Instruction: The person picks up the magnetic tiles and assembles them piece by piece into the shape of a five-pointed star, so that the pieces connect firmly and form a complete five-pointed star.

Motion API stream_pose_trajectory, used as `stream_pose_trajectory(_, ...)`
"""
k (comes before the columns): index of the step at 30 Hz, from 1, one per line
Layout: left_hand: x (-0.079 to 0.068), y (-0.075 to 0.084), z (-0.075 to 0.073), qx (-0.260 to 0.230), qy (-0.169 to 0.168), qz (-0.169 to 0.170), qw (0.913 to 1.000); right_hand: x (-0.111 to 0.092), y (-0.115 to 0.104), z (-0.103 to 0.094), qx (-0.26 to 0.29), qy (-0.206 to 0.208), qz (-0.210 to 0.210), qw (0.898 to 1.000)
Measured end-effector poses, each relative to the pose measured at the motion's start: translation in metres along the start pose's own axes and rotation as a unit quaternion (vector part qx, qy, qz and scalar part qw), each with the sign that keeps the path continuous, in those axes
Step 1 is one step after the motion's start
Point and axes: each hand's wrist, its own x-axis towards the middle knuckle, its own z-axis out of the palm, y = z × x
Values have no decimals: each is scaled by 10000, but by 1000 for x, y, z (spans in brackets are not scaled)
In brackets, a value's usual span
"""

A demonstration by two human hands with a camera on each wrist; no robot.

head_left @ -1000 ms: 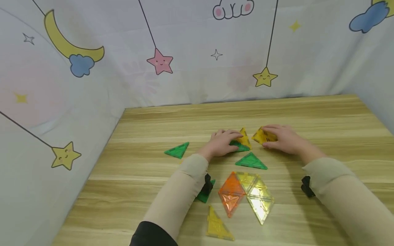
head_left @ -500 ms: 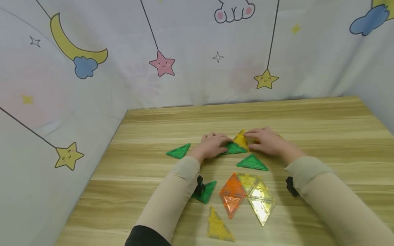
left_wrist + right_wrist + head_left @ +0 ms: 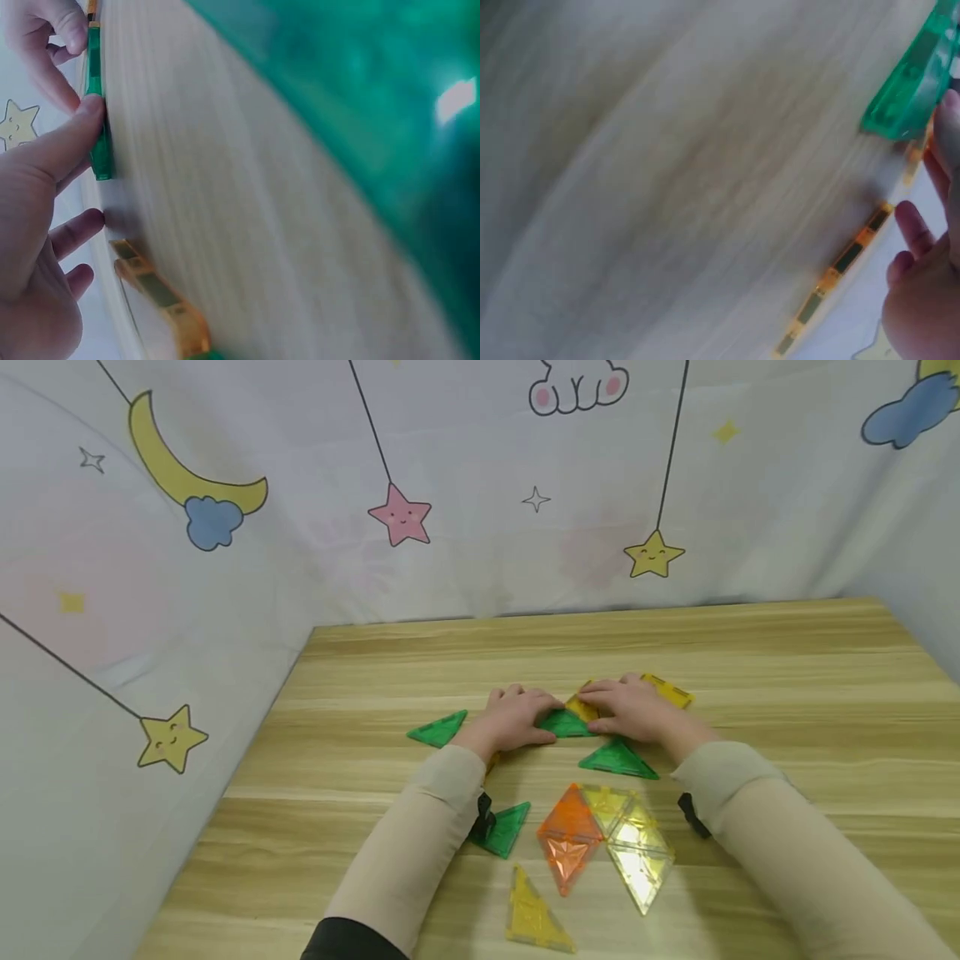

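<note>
In the head view my left hand point(image 3: 513, 718) pinches the left part of a green triangular magnetic tile point(image 3: 566, 723), thumb at its near edge. My right hand point(image 3: 633, 710) comes in from the right and grips a yellow triangular magnetic tile point(image 3: 579, 703), which lies against the green one and is mostly covered by the fingers. Behind the right hand lies another yellow tile point(image 3: 667, 691), partly hidden. In the left wrist view my left thumb presses the edge of the green tile point(image 3: 96, 82), and the right hand point(image 3: 49, 37) is at its far end.
A green triangle tile point(image 3: 618, 758) lies just in front of the right hand. Nearer are joined orange point(image 3: 570, 827) and clear yellow tiles point(image 3: 637, 835), plus a loose yellow triangle point(image 3: 534, 914). Green tiles lie at left point(image 3: 438, 728) and by the left wrist point(image 3: 506, 831).
My right hand has moved left, leaving one yellow tile behind and taking hold of the yellow tile beside the green one. My left hand has shifted slightly left with the green tile.
</note>
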Motion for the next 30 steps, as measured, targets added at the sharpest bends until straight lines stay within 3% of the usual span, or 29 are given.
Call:
stream_pose_trajectory(9, -7, -7, 2, 414, -17, 38, 9991, -6, 11, -3, -115, -3, 322, 9994)
stream_pose_trajectory(13, -13, -15, 1, 339, 11, -83, 9994, -7, 12, -5, -72, 19, 393, 9992)
stream_pose_trajectory(18, -22, -27, -4, 235, 103, -391, 9989, -6, 12, -7, 99, 81, 352, 9993)
stream_pose_trajectory(24, -27, -41, -7, 197, 323, -987, 9944, -9, 15, -8, -121, 252, 528, 9982)
stream_pose_trajectory(30, -23, -45, -7, 217, 507, -1534, 9866, -9, 11, -8, -94, 103, 249, 9996)
